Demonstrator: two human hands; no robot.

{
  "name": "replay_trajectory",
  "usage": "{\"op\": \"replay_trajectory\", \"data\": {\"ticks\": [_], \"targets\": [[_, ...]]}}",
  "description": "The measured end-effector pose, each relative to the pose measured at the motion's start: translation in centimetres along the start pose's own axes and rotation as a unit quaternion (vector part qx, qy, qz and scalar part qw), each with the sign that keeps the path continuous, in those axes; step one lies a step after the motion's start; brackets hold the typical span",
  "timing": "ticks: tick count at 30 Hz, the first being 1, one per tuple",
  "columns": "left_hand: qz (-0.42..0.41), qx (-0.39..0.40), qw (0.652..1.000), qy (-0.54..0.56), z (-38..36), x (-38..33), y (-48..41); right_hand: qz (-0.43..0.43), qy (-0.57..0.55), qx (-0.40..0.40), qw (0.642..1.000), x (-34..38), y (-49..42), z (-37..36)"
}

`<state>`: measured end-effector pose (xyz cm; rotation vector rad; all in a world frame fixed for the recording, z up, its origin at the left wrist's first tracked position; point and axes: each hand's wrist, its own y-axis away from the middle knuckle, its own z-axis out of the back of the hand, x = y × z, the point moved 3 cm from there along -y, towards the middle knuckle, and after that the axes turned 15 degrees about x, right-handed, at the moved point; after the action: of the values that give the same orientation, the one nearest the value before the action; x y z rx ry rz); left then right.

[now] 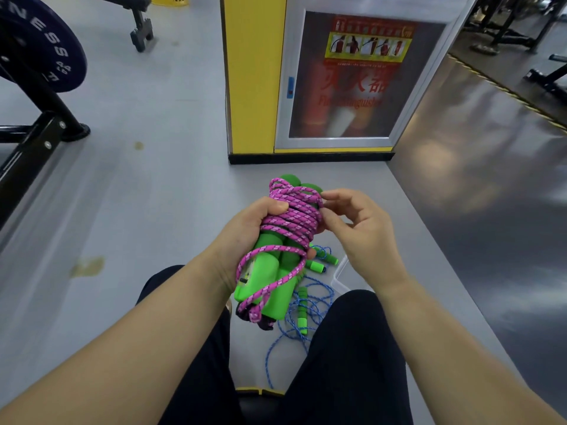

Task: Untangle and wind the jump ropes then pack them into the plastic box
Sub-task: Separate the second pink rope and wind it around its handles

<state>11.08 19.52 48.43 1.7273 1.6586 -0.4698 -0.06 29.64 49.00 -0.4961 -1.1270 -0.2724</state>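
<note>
Gym floor below, blue rope loose between my knees, the clear box just right of it. Pink rope is wound round the green handles, pointing away from me. Left hand clenched round the bundle, right hand pinching the coils. The box sits nearer my right.

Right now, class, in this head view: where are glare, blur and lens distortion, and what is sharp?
Head view, centre: the pink jump rope, left hand and right hand are sharp. Head view, top: the fire extinguisher cabinet looks hazy, with a white reflection. Head view, right: soft glare patches on the dark floor. Head view, edges: wide-angle bending curves the weight plate.
</note>
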Motion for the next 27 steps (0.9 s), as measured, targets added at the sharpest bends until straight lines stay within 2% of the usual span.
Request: {"op": "replay_trajectory", "data": {"ticks": [4,8,12,15,18,21,24,27], "targets": [[0.025,0.033,0.999,0.011,-0.1,-0.1,-0.3,0.021,0.006,0.006,1.0,0.9,0.0,0.2],[0.048,0.045,0.998,0.006,0.0,0.2,-0.3,-0.019,0.014,0.033,0.999,0.7,-0.5,0.8],[0.057,0.019,0.998,-0.007,0.1,0.6,-0.4,-0.004,0.196,0.098,0.976,0.8,-1.2,0.7],[0.04,0.002,0.999,0.007,-0.2,0.5,-0.5,0.037,0.228,0.085,0.969,0.8,-1.3,0.2],[0.032,-0.01,0.999,-0.001,-0.4,0.4,-0.5,0.033,0.174,0.054,0.983,0.9,-1.1,0.6],[0.03,-0.038,0.998,-0.042,-0.3,0.5,-0.4,-0.044,0.098,0.081,0.991,0.9,-1.3,0.7],[0.03,-0.054,0.995,-0.083,0.1,0.8,-0.4,-0.086,0.022,0.096,0.991,0.7,-1.5,0.6],[0.026,-0.051,0.993,-0.105,0.2,0.7,-0.5,-0.102,-0.082,0.053,0.99,0.8,-1.4,0.7]]}}
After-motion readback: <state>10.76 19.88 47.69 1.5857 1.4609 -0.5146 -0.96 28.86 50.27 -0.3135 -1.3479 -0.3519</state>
